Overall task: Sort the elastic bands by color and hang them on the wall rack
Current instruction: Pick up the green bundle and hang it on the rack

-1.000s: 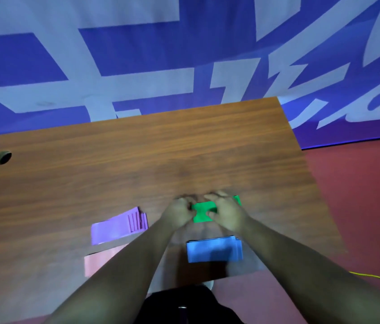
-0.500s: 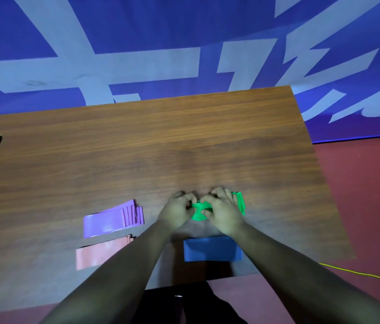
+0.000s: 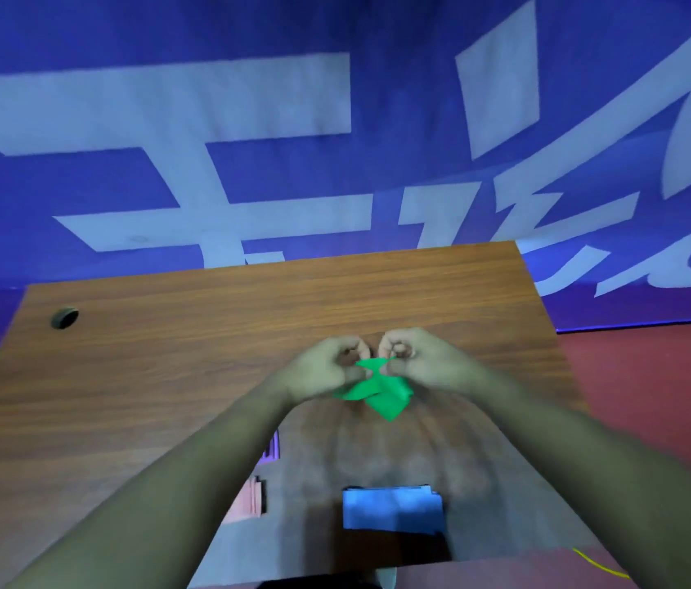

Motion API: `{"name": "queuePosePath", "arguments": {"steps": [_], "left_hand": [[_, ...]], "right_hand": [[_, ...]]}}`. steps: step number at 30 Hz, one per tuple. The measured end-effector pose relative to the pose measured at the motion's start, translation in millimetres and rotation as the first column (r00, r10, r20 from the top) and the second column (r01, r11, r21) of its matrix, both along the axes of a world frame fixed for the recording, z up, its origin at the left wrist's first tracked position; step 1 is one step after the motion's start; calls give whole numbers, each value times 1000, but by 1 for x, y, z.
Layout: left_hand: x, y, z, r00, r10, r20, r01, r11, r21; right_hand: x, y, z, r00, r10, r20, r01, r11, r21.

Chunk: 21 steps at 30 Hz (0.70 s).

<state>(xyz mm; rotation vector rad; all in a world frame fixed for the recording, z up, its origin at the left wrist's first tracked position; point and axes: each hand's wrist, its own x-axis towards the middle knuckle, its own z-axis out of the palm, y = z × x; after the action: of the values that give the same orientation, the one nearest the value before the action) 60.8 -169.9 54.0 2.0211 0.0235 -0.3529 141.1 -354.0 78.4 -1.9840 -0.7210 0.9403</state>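
Over the desk (image 3: 208,333), centre: left hand (image 3: 322,371) and right hand (image 3: 428,363) each pinch the top of the green elastic band (image 3: 377,395), which hangs crumpled below them. Suggest pulling hands apart to open the loop first; wall rack not in view.

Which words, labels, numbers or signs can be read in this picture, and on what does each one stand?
On the blue wall banner: large white character strokes, cut by the frame and blurred; none reads as a whole word.
On the green band, the blue bands and the wooden table: no text shows.
No brand, number or label is legible anywhere.
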Motion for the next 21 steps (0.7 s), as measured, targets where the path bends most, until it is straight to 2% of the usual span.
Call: {"name": "queuePosePath", "arguments": {"steps": [3,8,13,16,18,21], "left_hand": [[10,12,65,997,49,63,-43,996,-82],[18,36,171,974,129,184,-88,973,-214],[16,58,263,907,93,410,-75,995,-60],[14,72,314,834,144,533,-131,989,-62],[13,81,344,806,196,558,-141,980,-140],[10,95,378,795,216,567,-123,972,-199]], "right_hand": [[16,14,65,1000,-12,-19,14,993,119],[26,42,171,974,-151,-167,202,911,359],[30,70,264,908,-147,-392,355,765,537],[26,84,312,855,-91,-511,394,754,525],[20,91,333,863,-84,-498,360,794,490],[12,105,357,932,-99,-350,283,801,527]]}}
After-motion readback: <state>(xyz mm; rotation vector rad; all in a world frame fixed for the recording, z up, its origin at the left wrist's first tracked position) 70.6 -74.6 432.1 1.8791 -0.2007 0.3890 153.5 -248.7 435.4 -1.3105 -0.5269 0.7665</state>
